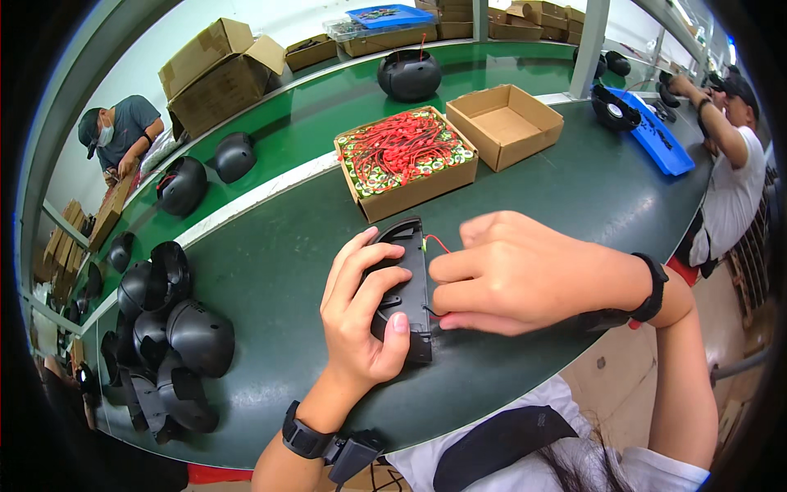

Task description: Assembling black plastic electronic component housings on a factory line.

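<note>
My left hand (361, 307) grips a black curved plastic shell (407, 275) that lies on the dark green table (270, 279) in front of me. My right hand (512, 275) rests against the shell's right edge, fingers pinched at thin red and black wires (436, 243) coming out of it. Both wrists wear black bands. Just beyond the shell stands an open cardboard box of small green parts with red wires (404, 156).
An empty cardboard box (505, 123) sits right of the parts box. Several black shells (164, 336) are piled at the left edge, more along the green belt behind. A blue tray (660, 135) lies far right. One person works at the left, another at the right.
</note>
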### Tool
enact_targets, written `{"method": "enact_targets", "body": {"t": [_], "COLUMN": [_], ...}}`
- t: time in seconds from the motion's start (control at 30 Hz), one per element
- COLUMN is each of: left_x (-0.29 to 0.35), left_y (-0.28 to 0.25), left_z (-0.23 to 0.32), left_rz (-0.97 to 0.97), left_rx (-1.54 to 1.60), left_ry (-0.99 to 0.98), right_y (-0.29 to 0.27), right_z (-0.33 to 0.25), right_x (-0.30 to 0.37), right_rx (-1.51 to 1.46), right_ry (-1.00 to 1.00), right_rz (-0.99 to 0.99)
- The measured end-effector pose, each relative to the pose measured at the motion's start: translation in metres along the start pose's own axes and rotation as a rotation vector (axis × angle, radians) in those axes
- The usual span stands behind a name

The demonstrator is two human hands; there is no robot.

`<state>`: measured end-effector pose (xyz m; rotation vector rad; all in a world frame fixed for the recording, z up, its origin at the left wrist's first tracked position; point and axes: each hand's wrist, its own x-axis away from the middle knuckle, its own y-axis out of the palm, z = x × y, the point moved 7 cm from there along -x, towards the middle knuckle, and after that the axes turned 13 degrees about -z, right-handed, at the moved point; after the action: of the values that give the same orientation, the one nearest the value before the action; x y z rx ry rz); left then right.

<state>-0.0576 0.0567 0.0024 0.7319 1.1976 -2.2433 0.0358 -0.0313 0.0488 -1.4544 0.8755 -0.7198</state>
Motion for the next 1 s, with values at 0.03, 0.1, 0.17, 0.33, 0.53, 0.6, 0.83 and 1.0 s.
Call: {"method": "enact_targets", "body": {"t": [0.03, 0.1, 0.17, 0.33, 0.53, 0.6, 0.83, 1.0], "left_x": [0.0, -0.001, -0.002, 0.001, -0.008, -0.003, -0.007, -0.008], "left_y": [-0.001, -0.001, 0.0, 0.002, 0.0, 0.003, 0.004, 0.003], "left_z": [0.0, 0.002, 0.004, 0.006, -0.002, -0.004, 0.001, 0.001], "left_rz": [0.001, -0.017, -0.033, -0.064, -0.084, -0.179, -0.145, -0.169], "left_rx": [0.0, -0.006, 0.033, 0.036, 0.287, 0.187, 0.139, 0.099], "left_ry": [-0.002, 0.013, -0.013, -0.129, -0.087, -0.116, -0.081, -0.091], "right_y": [-0.002, -0.016, -0.023, -0.031, -0.039, -0.044, 0.07, 0.086], "right_z": [0.002, -0.002, 0.0, -0.013, -0.017, 0.013, 0.066, 0.058], "right_x": [-0.002, -0.006, -0.012, -0.033, -0.026, -0.009, 0.035, 0.038], "right_rx": [-0.001, 0.133, 0.188, 0.214, 0.162, -0.126, -1.128, -1.548], "right_ry": [-0.002, -0.064, -0.059, -0.188, -0.111, 0.095, 0.531, 0.485], "right_rz": [-0.001, 0.128, 0.135, 0.226, 0.372, 0.369, -0.023, -0.015]}}
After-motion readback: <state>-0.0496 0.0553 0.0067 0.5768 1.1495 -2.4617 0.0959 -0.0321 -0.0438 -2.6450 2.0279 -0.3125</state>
